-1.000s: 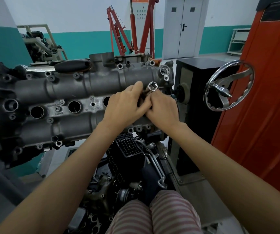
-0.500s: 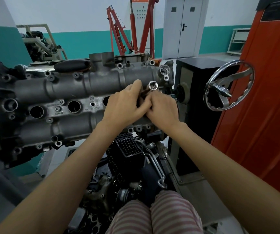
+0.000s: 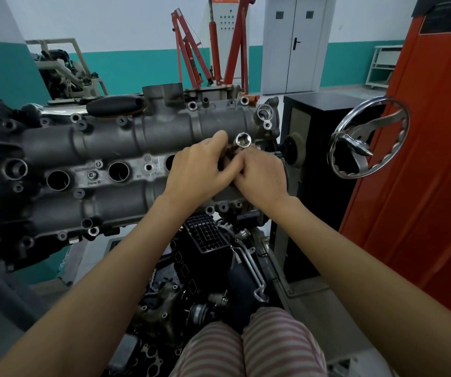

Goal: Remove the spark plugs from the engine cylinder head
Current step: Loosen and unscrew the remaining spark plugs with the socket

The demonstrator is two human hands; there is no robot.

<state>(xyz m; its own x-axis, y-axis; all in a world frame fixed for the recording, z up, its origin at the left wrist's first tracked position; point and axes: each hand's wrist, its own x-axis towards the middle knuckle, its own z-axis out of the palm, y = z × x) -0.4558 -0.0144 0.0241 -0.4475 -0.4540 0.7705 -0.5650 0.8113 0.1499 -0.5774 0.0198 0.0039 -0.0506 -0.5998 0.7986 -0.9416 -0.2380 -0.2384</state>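
Here, both hands meet over the right end of the cylinder head [image 3: 104, 148], which lies tilted toward the camera on its stand. Left hand [image 3: 199, 170] and right hand [image 3: 262, 175] touch each other, fingers curled around a socket tool [image 3: 243, 140]; its chrome open end pokes up just above the knuckles. Shaft below the socket hidden by the hands. Spark plugs themselves not visible: three open plug wells [image 3: 118, 171] show in a row along the middle of the head, a fourth spot covered by the hands. Chrome handwheel [image 3: 365, 137] to the right, well apart from the hands. Red engine hoist [image 3: 208, 47] behind. Striped trousers [image 3: 251, 346] at bottom.
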